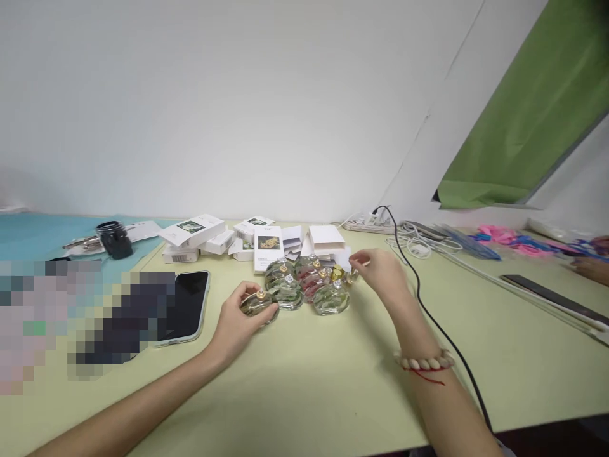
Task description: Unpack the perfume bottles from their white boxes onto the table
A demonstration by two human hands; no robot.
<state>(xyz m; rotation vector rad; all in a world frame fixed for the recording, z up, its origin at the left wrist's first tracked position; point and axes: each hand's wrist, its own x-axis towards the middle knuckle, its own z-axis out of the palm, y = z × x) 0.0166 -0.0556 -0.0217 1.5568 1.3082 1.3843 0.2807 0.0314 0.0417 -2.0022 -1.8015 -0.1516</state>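
My left hand point(245, 314) is wrapped around a glass perfume bottle point(259, 306) with an uncapped gold-coloured spray neck, low over the table. To its right, several more perfume bottles stand close together, among them a greenish one point(288, 293), a pinkish one point(314, 285) and a clear one point(332, 299). My right hand point(378, 270) is beyond their right side, its thumb and fingertips pinched together. Just by those fingertips are shiny gold caps point(337, 273); whether one is pinched between them I cannot make out.
Behind the bottles lie several white boxes point(193, 230). A phone point(188, 308) and a dark jar point(114, 240) are at the left. On the right a black cable point(419, 285) crosses the yellow-green table point(304, 393) near my forearm. Another person's hand point(592, 270) shows at the far right.
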